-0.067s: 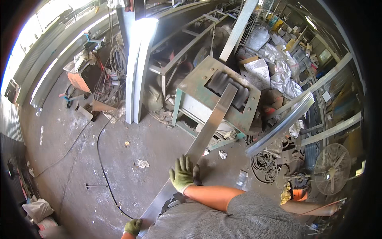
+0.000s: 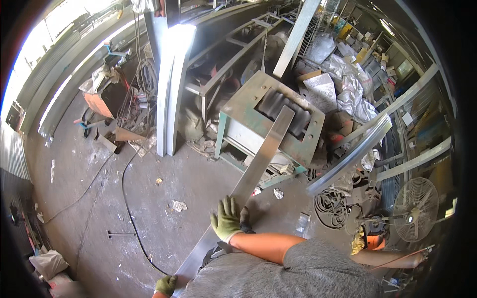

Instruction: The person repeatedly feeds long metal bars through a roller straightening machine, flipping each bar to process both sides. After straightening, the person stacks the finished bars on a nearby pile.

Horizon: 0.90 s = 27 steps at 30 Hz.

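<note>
Head view: our right hand (image 2: 227,218), green glove, fingers spread flat, pressing on long metal strip (image 2: 258,166), not wrapped round it. Left hand (image 2: 165,285) at bottom edge, fingers curled on strip's near end, gripping its edge. Strip runs up-right from us, far end lying on green roller machine (image 2: 271,116). Black cable (image 2: 130,218) on floor to the left. Fan (image 2: 415,208) at right, curved rail (image 2: 348,156) beside machine.

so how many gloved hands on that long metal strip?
2. One gloved hand lies flat on the metal strip about midway along its visible length; the other grips its near end at the lower edge, partly cut off by the picture's edge.
</note>
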Available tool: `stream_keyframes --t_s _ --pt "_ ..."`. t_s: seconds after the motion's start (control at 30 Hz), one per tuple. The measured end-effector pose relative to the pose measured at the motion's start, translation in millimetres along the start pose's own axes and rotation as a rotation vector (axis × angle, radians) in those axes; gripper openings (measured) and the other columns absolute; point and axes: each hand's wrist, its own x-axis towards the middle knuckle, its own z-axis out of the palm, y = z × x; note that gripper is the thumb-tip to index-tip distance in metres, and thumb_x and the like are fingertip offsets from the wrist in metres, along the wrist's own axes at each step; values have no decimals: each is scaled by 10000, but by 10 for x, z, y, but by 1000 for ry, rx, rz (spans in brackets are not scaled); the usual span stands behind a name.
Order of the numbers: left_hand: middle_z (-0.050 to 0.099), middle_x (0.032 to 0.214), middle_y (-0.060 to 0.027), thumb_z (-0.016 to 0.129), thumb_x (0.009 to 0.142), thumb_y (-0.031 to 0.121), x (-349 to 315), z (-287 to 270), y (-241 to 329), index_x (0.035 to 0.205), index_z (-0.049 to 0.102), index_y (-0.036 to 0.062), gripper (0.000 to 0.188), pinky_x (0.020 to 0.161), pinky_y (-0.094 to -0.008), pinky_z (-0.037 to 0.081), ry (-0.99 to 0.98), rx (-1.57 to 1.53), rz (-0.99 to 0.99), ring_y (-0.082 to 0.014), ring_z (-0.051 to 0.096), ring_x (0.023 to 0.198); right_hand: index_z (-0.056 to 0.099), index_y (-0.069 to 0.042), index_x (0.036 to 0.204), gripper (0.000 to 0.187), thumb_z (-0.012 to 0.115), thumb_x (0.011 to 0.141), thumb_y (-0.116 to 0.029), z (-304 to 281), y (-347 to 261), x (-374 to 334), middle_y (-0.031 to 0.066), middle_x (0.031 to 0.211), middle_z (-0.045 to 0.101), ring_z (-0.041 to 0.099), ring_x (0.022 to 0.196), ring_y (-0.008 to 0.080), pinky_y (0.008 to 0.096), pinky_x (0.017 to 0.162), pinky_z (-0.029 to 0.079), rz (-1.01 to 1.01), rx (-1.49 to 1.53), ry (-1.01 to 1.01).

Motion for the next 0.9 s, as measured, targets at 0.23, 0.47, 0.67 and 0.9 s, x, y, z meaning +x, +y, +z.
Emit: stream_keyframes --t_s 0.23,0.47,0.67,0.9 --pt "776 967 -227 545 1020 677 487 -63 515 1046 791 102 626 835 -542 576 -10 74 63 -453 748 975 481 55 1542 714 552 1039 -446 -168 388 425 289 1690 347 252 1589 501 631 1286 216 -117 -6 142" --pt "788 1078 -229 657 919 740 1044 -342 2581 1114 751 77 698 910 -531 573 -94 118 22 -445 747 1050 470 112 1525 715 565 1016 -380 -841 1413 1744 343 1647 383 324 1539 546 593 1290 248 -180 -78 292" --pt "780 1144 -237 658 916 747 1757 -463 4113 1172 749 62 738 980 -517 553 -118 76 51 -439 722 1144 497 67 1531 645 493 1078 -392 -1229 2323 2856 290 1634 445 378 1534 482 587 1282 259 -87 -212 357" --pt "777 1126 -253 656 930 709 2479 -312 5407 1155 765 31 723 961 -499 557 -77 83 153 -442 730 1112 502 35 1528 592 509 1062 -329 -1197 2601 3107 249 1631 459 414 1507 457 578 1265 295 72 -167 434"
